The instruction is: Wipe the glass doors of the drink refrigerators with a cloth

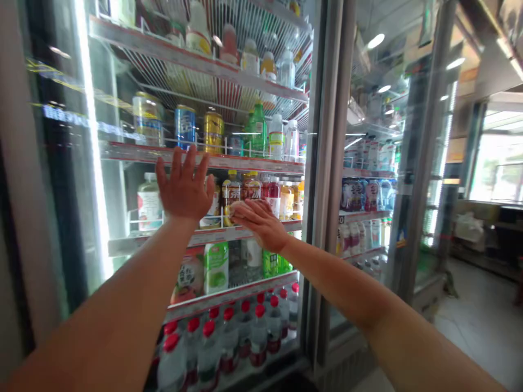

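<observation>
A drinks fridge with a glass door (122,117) fills the view in front of me. My left hand (183,188) is raised against the glass with its fingers spread, holding nothing. To its right, my right hand (263,220) lies fairly flat at the glass, with a pale crumpled cloth (237,211) under its fingers; most of the cloth is hidden. Behind my hands stand a blue can (185,126), a gold can (213,132) and bottles with yellow caps (252,185). Whether each palm fully touches the glass is hard to tell.
Bottles with red caps (229,332) fill the bottom shelf, and a green carton (216,267) stands above them. A metal door frame (322,179) runs upright at the right. Beyond it is another fridge with drinks (368,196), then a floor (478,326) and a bright window (498,158).
</observation>
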`<control>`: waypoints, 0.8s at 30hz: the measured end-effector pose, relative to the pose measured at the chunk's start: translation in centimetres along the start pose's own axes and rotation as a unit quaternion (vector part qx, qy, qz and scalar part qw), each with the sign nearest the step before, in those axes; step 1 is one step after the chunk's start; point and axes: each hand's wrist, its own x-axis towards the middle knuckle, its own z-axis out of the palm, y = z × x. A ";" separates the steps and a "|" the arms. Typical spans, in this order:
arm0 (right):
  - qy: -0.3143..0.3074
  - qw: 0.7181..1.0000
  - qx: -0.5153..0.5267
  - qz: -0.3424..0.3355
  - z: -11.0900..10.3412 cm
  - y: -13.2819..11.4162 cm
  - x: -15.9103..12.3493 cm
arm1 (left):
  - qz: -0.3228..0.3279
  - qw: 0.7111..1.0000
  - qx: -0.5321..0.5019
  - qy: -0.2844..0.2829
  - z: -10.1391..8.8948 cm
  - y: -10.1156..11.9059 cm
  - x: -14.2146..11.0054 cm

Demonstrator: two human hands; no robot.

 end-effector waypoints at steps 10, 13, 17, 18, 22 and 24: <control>0.039 0.992 -0.031 0.118 0.8 -0.6 0.9 | -0.004 1.000 -0.006 -0.004 0.0 0.3 -0.1; -0.026 1.000 -0.016 -0.007 0.5 -0.6 0.0 | 0.004 1.000 0.006 -0.002 0.0 0.3 -0.1; 0.104 0.981 -0.038 0.160 -1.0 3.0 0.4 | 0.006 1.000 0.007 0.000 -0.1 0.2 -0.1; 0.140 0.966 -0.045 0.213 -1.2 3.7 0.5 | 0.004 1.000 0.000 0.000 -0.1 0.2 -0.1; 0.110 0.973 -0.037 0.202 -0.8 2.7 -0.2 | 0.003 1.000 -0.002 0.002 0.0 0.3 -0.1; 0.025 0.995 -0.013 0.095 -0.7 1.6 -0.9 | 0.010 1.000 0.017 0.008 0.0 0.2 -0.1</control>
